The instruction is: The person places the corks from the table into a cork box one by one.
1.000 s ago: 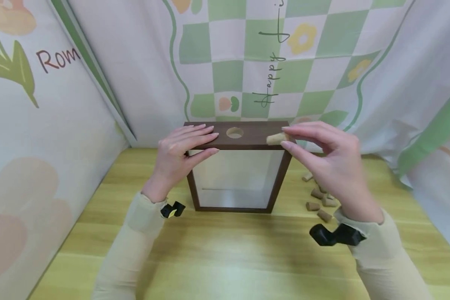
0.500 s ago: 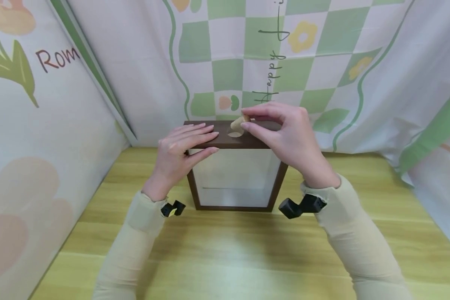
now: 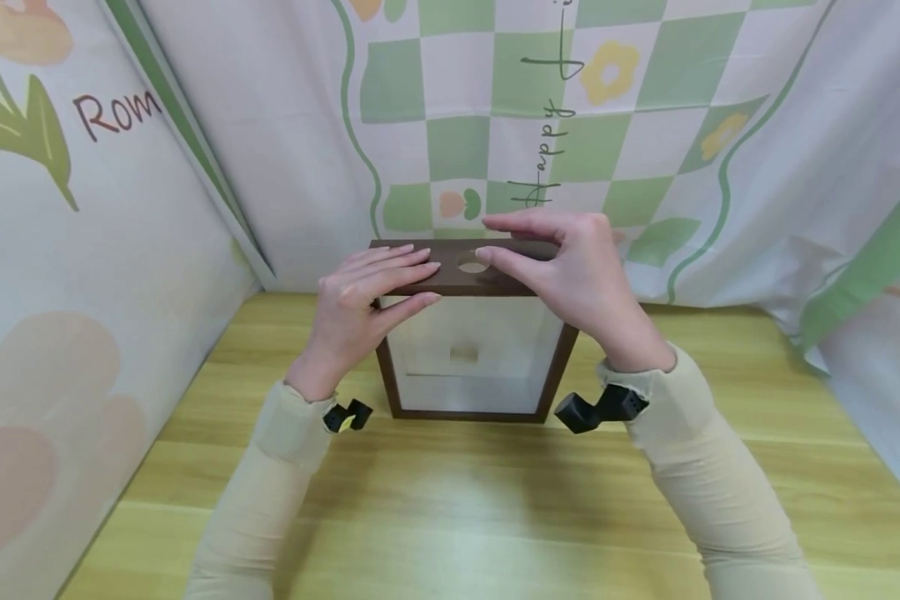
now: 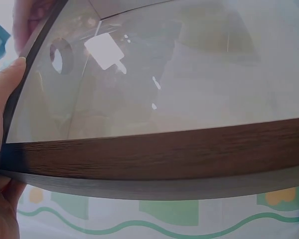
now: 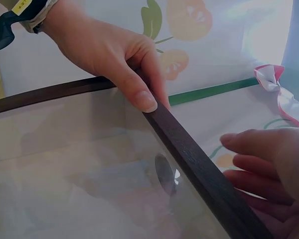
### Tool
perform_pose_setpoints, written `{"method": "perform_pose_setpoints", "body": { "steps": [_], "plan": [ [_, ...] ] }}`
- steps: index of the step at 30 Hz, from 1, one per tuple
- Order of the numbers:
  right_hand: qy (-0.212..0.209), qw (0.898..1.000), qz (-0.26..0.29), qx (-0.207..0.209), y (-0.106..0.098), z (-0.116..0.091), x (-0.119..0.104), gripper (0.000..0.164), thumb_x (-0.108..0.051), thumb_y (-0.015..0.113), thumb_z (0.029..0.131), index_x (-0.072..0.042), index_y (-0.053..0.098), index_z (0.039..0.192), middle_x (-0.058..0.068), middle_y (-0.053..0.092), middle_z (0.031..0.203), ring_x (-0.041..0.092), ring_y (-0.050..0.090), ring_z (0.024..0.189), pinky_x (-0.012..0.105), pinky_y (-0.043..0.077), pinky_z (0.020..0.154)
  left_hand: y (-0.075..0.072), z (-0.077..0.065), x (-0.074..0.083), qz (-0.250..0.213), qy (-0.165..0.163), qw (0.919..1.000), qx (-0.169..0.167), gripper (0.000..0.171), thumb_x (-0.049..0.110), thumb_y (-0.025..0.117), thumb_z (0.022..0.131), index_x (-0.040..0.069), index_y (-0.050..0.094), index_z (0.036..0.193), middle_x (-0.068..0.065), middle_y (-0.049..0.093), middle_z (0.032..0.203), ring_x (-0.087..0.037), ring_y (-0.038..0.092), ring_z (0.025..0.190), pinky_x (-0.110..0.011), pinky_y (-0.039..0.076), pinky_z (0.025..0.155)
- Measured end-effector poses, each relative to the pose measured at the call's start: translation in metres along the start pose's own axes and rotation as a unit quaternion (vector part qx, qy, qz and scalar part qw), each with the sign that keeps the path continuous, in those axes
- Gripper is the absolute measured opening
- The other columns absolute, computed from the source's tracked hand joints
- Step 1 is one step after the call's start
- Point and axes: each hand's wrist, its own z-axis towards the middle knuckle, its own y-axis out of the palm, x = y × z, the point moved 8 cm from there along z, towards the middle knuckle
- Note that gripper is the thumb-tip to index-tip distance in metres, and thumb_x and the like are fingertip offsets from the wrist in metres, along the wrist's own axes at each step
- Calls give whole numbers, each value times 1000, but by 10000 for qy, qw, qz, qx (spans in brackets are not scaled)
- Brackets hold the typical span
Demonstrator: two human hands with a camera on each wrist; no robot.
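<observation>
A dark wood-framed box (image 3: 487, 290) with a clear front stands upright on the table, a round hole (image 3: 471, 264) in its top. My left hand (image 3: 371, 287) holds its top left corner, fingers flat along the top and thumb against the front edge. Just right of the hole is my right hand (image 3: 562, 258), thumb and forefinger apart with nothing between them. Its thumb tip overlaps the hole's rim in the head view. A blurred cork (image 3: 463, 353) shows behind the clear front, below the hole. In the right wrist view, the right hand's fingers (image 5: 256, 172) are loosely bent beside the frame.
The wood-grain table (image 3: 450, 500) extends in front of the box and to both sides. A printed curtain (image 3: 457, 150) hangs close behind it, and another patterned sheet (image 3: 120, 250) stands along the left. Each sleeve carries a black wrist camera (image 3: 602, 408).
My right hand brought the cork left from the box's top right end to the hole and let it go. The cork is now inside the box. My left hand stays put.
</observation>
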Motion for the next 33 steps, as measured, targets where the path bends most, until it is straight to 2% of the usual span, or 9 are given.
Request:
{"method": "perform_pose_setpoints", "body": {
  "steps": [8, 16, 20, 24, 29, 33],
  "plan": [
    [-108, 9980, 115, 609, -20, -14, -7, 32, -15, 88, 83, -17, 81, 114, -9, 75, 110, 7, 69, 102, 26, 53, 93, 0, 0, 0, -12, 4, 10000, 15, 38, 21, 87, 83, 9, 78, 117, -7, 72, 119, -23, 66, 116, -38, 47, 106],
    [154, 9942, 422, 976, -51, -39, -2, 33, 4, 85, 81, -3, 79, 113, 7, 76, 110, 15, 69, 101, 26, 52, 96, 0, 0, 0, -14, 15, 10000, 21, 37, 21, 87, 83, 9, 78, 117, -8, 73, 119, -23, 67, 116, -38, 47, 106],
    [393, 9927, 319, 1096, -69, -53, 19, 31, 6, 83, 82, 0, 78, 112, 10, 75, 111, 14, 69, 101, 23, 51, 95, 0, 0, -1, -32, -1, 10000, 20, 37, 22, 87, 83, 9, 78, 117, -8, 73, 119, -23, 66, 117, -37, 47, 106],
    [992, 9892, 170, 1066, -83, -73, 50, 30, -1, 82, 86, -2, 77, 115, 5, 75, 112, 11, 69, 99, 17, 51, 92, 1, -1, -1, -132, -32, 9999, 97, 38, 20, 88, 80, 8, 79, 116, -7, 73, 119, -23, 67, 116, -38, 47, 106],
    [1768, 9811, -249, 743, -93, -103, 92, 34, -18, 82, 90, -9, 76, 121, -7, 75, 111, 2, 69, 96, 8, 50, 82, 0, -1, -1, -194, -40, 9996, 195, 39, 18, 89, 79, 8, 79, 115, -7, 73, 118, -23, 67, 115, -39, 48, 106],
    [2234, 9718, -676, 348, -93, -127, 120, 39, -32, 81, 90, -16, 75, 125, -5, 74, 116, -7, 64, 103, 5, 46, 82, 0, 0, -2, -176, -37, 9997, 171, 39, 19, 89, 80, 8, 79, 115, -7, 73, 118, -22, 67, 116, -38, 47, 106]
  ]
}}
